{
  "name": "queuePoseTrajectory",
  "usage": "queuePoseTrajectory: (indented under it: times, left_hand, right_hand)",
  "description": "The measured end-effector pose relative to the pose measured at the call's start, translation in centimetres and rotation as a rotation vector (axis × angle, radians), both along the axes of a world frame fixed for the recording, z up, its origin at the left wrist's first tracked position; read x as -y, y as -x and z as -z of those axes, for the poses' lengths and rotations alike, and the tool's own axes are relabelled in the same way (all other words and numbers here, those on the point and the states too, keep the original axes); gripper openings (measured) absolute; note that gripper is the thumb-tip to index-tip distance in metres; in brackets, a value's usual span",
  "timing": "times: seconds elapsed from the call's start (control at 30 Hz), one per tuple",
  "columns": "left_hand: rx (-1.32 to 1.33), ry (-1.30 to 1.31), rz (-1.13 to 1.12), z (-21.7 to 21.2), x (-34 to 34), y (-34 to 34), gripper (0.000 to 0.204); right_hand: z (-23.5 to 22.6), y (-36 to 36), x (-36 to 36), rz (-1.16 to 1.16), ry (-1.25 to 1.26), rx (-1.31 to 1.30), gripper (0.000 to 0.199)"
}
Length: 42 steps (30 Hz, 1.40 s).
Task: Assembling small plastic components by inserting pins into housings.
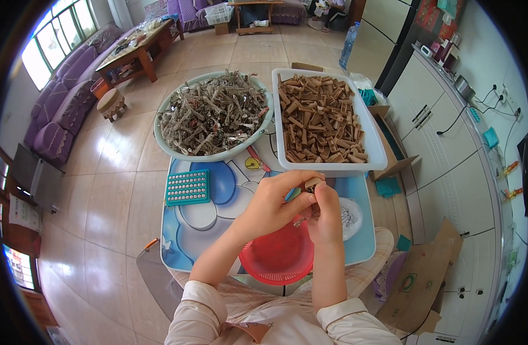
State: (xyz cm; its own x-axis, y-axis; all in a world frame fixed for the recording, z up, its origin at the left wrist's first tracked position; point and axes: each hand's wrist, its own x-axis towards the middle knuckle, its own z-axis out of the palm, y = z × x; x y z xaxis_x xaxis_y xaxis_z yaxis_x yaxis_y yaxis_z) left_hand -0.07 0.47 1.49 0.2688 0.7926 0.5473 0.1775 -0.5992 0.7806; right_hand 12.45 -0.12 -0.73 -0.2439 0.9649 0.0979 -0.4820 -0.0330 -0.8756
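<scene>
Over the near part of a low cartoon-print table [212,244], my left hand [272,198] and my right hand [327,210] meet, fingers closed in a pinch. Between their fingertips is a small brown tube piece [311,185] with something dark at its end. Part of it is hidden by the fingers. A red plastic basket [275,275] sits just below my hands. Beyond them stands a white bin [327,166] full of similar brown pieces. To its left, a pale green basin [158,129] is heaped with greyish, clear-looking strips.
A teal tray [187,187] of small round whitish pieces lies on the table's left. Beside my right hand is a clear plastic bag [350,218] with small items. Cardboard boxes [419,282] and cabinets [448,190] stand right; a stool [111,103] and purple sofa [74,92] are left.
</scene>
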Motion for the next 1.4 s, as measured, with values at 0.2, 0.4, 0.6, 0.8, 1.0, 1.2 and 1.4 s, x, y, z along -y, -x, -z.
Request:
queuePoseTrajectory:
  times: [0.2, 0.4, 0.6, 0.8, 1.0, 1.2, 1.4]
  left_hand:
    - [0.055, 0.187, -0.024, -0.7, 0.8, 0.2, 0.026]
    - [0.360, 0.114, -0.142, -0.1, 0.0, 1.5, 0.023]
    - [0.548, 0.358, -0.014, -0.6, 0.3, 1.9, 0.024]
    - [0.777, 0.516, 0.213, -0.5, 0.9, 1.0, 0.020]
    - [0.843, 0.514, 0.148, -0.3, 0.9, 0.2, 0.018]
    - [0.863, 0.476, 0.155, 0.0, 1.2, -0.4, 0.016]
    - [0.983, 0.496, 0.174, -0.1, 1.8, -0.6, 0.015]
  right_hand:
    - [0.1, 0.5, -0.2, -0.017, 0.025, -0.046, 0.034]
    - [-0.5, -0.2, 0.2, 0.067, -0.058, 0.230, 0.026]
    - [-2.3, -0.7, 0.9, 0.178, -0.206, 0.422, 0.008]
    - [-1.9, -0.4, 0.8, 0.357, -0.214, 0.234, 0.012]
    - [-1.2, 0.0, 1.1, 0.369, -0.181, 0.239, 0.013]
    - [-1.7, -0.1, 1.4, 0.432, -0.202, 0.219, 0.012]
    - [-0.4, 0.4, 1.0, 0.338, -0.143, 0.289, 0.009]
